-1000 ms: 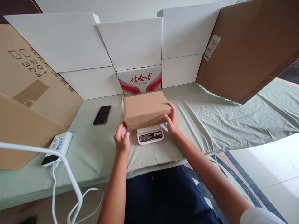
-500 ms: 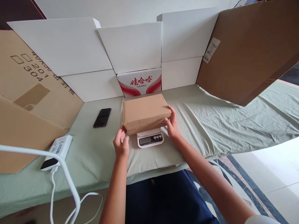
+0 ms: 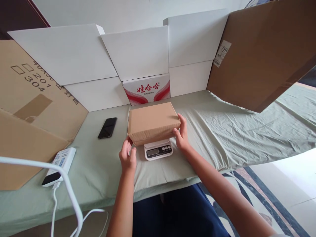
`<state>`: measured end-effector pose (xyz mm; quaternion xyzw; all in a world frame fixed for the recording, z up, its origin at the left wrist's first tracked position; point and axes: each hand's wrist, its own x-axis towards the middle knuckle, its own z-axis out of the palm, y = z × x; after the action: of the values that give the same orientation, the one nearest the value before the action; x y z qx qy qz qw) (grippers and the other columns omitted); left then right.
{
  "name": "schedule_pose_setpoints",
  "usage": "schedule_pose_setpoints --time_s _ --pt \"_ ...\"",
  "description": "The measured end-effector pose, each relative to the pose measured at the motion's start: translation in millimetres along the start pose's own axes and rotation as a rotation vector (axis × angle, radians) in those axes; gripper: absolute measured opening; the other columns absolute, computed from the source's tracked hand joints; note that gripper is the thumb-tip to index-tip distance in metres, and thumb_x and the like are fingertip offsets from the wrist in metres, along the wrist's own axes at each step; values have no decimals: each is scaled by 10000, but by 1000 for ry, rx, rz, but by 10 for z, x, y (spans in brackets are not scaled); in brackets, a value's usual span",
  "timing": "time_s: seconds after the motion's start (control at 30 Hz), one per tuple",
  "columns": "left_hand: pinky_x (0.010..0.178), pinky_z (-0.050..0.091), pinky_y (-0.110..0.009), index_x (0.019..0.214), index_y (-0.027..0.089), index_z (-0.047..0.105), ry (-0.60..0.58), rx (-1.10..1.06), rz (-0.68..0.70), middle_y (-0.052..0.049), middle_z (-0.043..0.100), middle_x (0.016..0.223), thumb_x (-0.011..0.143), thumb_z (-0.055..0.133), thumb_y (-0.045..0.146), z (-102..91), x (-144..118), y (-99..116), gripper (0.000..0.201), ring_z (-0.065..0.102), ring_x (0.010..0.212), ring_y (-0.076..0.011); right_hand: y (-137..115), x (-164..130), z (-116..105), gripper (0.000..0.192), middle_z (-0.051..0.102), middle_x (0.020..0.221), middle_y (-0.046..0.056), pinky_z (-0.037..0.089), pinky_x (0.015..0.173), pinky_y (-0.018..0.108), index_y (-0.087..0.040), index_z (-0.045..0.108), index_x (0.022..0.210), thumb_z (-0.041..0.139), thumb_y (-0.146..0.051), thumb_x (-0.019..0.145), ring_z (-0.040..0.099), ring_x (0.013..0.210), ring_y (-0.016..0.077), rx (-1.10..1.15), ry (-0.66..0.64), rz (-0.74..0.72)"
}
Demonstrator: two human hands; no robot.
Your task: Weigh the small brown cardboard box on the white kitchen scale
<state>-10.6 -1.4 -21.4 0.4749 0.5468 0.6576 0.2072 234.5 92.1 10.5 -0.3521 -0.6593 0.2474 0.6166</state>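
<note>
A closed brown cardboard box [image 3: 153,120] lies over a white kitchen scale [image 3: 159,151], hiding the scale's platform. The scale's dark panel with a small display and buttons shows in front of the box; I can read no digits on it. My left hand [image 3: 127,154] has its fingers curled at the box's near left corner, fingertips partly hidden beneath it. At the right end, my right hand [image 3: 182,131] grips the box, with the thumb on the front face and the fingers along the side. Whether the box rests fully on the scale is hard to see.
A black phone [image 3: 107,127] lies left of the box. Nearer is a white power strip [image 3: 60,166] with a white cable [image 3: 71,191]. White boxes [image 3: 138,52] and a red-and-white carton [image 3: 148,88] stand behind. Large brown cartons flank the green cloth [image 3: 242,138] on both sides.
The view has shifted slightly, so most things sit a little lower. Both hands keep their places on the box, which stays over the scale.
</note>
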Motion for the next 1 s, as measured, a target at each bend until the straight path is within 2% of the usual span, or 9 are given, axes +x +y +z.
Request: schedule_pose_setpoints --time_s 0.5,0.7,0.77,0.87,0.93,1.0 --pt "1193 450 -486 1368 119 659 13 -45 -45 -162 705 1373 815 610 242 11 8 32 569 612 1372 -342 0 15 16 597 527 1488 119 439 1165 531 -268 441 1514 489 -581 1007 512 1384 326 39 1 33" --pt "1126 518 -501 1263 128 691 38 -85 -61 -149 744 1272 790 632 259 -71 29 131 495 663 1296 -350 -108 78 -47 573 555 1501 102 499 1108 509 -298 474 1504 468 -592 1012 543 1376 327 86 -42 39" --pt "1127 519 -487 1229 134 687 25 -89 -18 -141 750 1232 792 634 253 -105 136 245 456 681 1266 -333 -201 194 -77 571 561 1515 88 491 1126 510 -312 485 1502 465 -604 1011 534 1399 327 92 -39 -9" --pt "1161 488 -470 1213 161 658 -24 -99 76 -124 745 1203 787 653 231 -82 490 404 432 682 1263 -305 -271 484 -50 582 547 1545 65 463 1170 506 -333 493 1496 468 -636 1000 504 1445 324 124 -25 -88" --pt "1192 454 -469 1253 193 622 -66 -98 105 -121 722 1264 765 685 214 1 797 398 492 642 1328 -301 -192 694 38 601 514 1584 47 425 1211 510 -349 476 1507 481 -651 988 467 1486 323 155 -40 -125" --pt "1207 434 -475 1249 206 605 -74 -101 88 -135 699 1312 719 718 198 114 1067 266 542 617 1362 -307 0 847 167 643 472 1627 42 389 1243 518 -344 447 1527 491 -669 974 406 1536 327 160 -58 -123"
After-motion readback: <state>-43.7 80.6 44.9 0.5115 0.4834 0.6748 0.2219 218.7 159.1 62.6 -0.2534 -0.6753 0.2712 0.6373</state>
